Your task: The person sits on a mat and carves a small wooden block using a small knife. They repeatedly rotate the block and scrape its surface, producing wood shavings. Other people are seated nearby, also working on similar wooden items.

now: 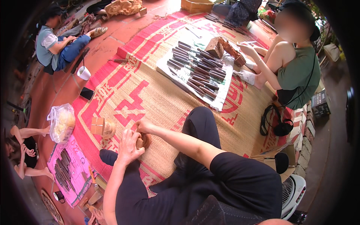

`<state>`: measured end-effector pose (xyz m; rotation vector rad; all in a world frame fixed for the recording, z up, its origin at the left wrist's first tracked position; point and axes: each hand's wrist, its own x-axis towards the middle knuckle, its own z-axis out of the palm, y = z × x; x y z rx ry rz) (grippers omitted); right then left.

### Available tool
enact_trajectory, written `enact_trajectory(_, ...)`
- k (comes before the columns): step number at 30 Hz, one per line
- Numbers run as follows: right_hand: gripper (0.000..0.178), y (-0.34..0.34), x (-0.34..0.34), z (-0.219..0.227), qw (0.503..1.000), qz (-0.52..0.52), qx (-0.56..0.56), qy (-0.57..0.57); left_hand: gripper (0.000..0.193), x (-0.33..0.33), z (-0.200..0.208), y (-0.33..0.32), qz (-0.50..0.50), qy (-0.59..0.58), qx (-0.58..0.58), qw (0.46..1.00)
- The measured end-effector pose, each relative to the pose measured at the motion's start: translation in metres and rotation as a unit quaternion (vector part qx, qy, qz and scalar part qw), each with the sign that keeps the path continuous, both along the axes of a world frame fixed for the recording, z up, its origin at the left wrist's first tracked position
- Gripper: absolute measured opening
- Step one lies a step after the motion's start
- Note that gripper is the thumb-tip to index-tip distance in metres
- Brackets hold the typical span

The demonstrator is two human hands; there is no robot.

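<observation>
A single fisheye view looks steeply down from the wearer's head — crossed legs (131,187) close below — and faces forward across the woven mat (161,107).

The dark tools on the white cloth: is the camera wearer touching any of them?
No, the left hand and right hand are both at the brown wooden piece, well away from the dark tools.

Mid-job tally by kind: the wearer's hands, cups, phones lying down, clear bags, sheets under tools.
Hands: 2 (left hand, right hand)
Cups: 2 (white cup, dark cup)
Phone: 1
Bag: 1
Sheets: 2 (white sheet, pink sheet)
Total: 8
</observation>
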<state>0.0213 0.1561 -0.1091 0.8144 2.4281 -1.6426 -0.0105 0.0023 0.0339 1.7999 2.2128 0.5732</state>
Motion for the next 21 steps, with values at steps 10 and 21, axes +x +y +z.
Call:
enact_trajectory(10,0.020,-0.008,0.009,-0.006,0.981,-0.079,-0.152,0.089,0.045,-0.007,-0.006,-0.010,0.027,-0.003,0.015,1.000)
enact_trajectory(21,0.019,-0.034,0.021,-0.001,0.943,-0.173,-0.184,0.218,0.042,-0.007,-0.001,-0.013,0.065,-0.018,0.045,0.997)
